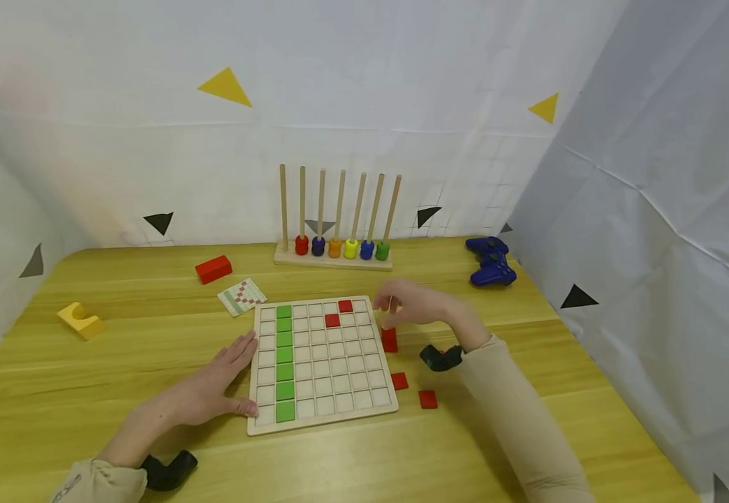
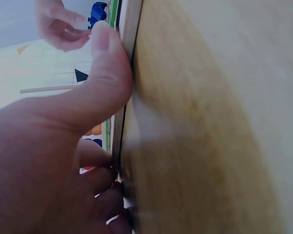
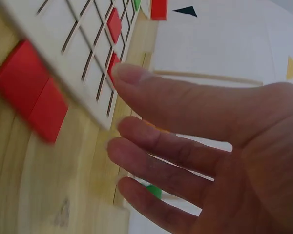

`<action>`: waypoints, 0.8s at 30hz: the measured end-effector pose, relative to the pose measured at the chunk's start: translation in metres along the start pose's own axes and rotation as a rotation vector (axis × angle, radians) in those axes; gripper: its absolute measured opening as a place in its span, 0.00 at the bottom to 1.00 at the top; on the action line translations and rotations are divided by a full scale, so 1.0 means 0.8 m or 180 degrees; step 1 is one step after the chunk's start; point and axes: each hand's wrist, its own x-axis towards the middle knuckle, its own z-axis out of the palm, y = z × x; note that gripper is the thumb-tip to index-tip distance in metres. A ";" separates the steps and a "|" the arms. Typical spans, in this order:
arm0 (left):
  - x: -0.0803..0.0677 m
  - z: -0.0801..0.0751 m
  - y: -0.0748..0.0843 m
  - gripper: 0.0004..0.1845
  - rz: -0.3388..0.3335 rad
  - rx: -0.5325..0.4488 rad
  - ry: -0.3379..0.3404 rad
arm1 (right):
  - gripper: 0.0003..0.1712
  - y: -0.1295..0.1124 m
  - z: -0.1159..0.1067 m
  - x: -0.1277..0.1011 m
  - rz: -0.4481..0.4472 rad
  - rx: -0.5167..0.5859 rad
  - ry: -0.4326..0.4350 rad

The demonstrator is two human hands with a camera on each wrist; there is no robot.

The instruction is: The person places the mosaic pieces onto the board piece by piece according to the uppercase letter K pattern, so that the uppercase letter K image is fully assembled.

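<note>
A wooden grid board [image 1: 320,349] lies on the table, with a column of green square tiles [image 1: 285,355] on its left side. Two red tiles [image 1: 332,320] sit in its upper right squares. My left hand [image 1: 214,384] rests along the left edge, fingers stretched out and thumb on the lower corner. Just off the upper right edge hovers my right hand [image 1: 417,304], its fingers loosely bent. In the right wrist view, nothing shows between thumb and fingers [image 3: 156,156]. Below that hand, two red tiles [image 3: 48,112] lie side by side next to the board.
More loose red tiles [image 1: 428,399] lie right of the board. A pattern card [image 1: 241,297], a red block [image 1: 214,270] and a yellow arch block [image 1: 82,321] are to the left. Behind stands a peg rack with coloured beads [image 1: 333,260]; a blue game controller [image 1: 491,262] lies back right.
</note>
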 end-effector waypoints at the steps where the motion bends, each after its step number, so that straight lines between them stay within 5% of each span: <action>1: 0.000 0.000 0.000 0.60 0.0000 -0.0005 -0.0002 | 0.16 0.005 0.000 -0.006 0.0010 0.0016 -0.0006; 16: 0.001 0.002 -0.003 0.61 0.0023 -0.0010 0.0025 | 0.23 0.072 0.004 -0.092 0.0668 0.0322 -0.0249; 24: 0.001 0.002 -0.002 0.61 0.0028 0.0010 0.0020 | 0.24 0.082 0.017 -0.098 0.0697 0.0529 -0.0401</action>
